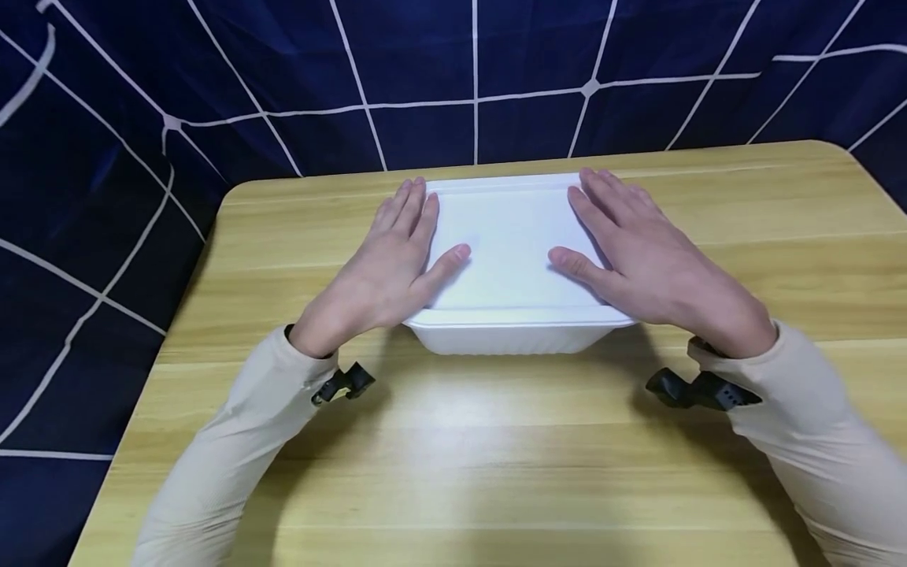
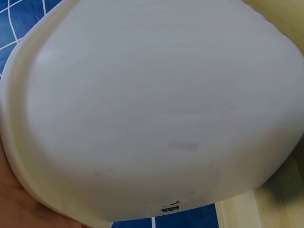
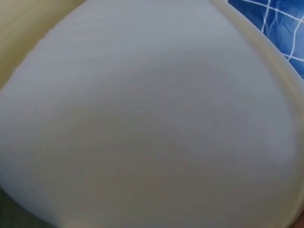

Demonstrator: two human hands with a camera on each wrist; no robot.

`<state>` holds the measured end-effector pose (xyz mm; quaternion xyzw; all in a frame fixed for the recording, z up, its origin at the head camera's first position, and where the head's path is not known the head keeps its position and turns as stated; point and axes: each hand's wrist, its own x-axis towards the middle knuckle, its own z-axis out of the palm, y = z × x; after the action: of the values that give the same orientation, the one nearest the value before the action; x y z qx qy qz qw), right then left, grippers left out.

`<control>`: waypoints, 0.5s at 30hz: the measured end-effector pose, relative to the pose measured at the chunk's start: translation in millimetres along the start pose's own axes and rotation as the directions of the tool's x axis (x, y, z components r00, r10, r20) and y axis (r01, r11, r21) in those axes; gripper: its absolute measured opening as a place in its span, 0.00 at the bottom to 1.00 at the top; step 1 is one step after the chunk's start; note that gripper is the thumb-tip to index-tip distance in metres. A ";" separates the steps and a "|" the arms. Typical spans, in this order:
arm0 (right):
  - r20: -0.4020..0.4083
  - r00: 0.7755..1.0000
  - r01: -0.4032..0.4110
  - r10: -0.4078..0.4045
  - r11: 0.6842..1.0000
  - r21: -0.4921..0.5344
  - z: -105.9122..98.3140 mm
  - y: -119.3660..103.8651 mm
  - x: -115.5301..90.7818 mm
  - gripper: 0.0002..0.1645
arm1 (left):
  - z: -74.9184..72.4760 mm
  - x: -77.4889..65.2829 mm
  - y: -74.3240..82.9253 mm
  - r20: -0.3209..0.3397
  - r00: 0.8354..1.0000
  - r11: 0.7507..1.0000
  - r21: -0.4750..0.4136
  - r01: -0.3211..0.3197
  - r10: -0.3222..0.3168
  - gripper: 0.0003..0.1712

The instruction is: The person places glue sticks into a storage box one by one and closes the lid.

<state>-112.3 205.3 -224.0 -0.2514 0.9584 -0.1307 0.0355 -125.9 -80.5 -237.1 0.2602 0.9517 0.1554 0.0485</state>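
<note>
A white lidded box (image 1: 506,244) sits near the table's back edge in the head view, its lid on top and its walls narrowing downward. My left hand (image 1: 393,264) lies along the left rim with straight fingers, its thumb over the top. On the opposite rim rests my right hand (image 1: 645,256), fingers also straight and thumb on the lid. The box's pale side wall (image 2: 156,95) fills the left wrist view, where part of the left hand (image 2: 28,204) touches the rim. In the right wrist view, the other side wall (image 3: 156,118) hides most else. What is inside cannot be seen.
The wooden table (image 1: 453,449) has a light grain and rounded back corners. Behind and to the left hangs a dark blue cloth (image 1: 425,63) with white grid lines. Small black devices (image 1: 701,390) are strapped under both sleeves.
</note>
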 end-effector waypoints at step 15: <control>-0.024 0.999 -0.023 0.023 1.000 0.002 1.2 -4.3 -3.3 0.47 | 0.8 -4.4 -0.2 -0.037 0.999 1.000 -0.023 0.007 -0.008 0.45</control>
<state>-107.3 203.0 -224.0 -0.2389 0.9614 -0.1343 0.0254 -122.1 -82.7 -237.8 0.2530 0.9516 0.1709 0.0345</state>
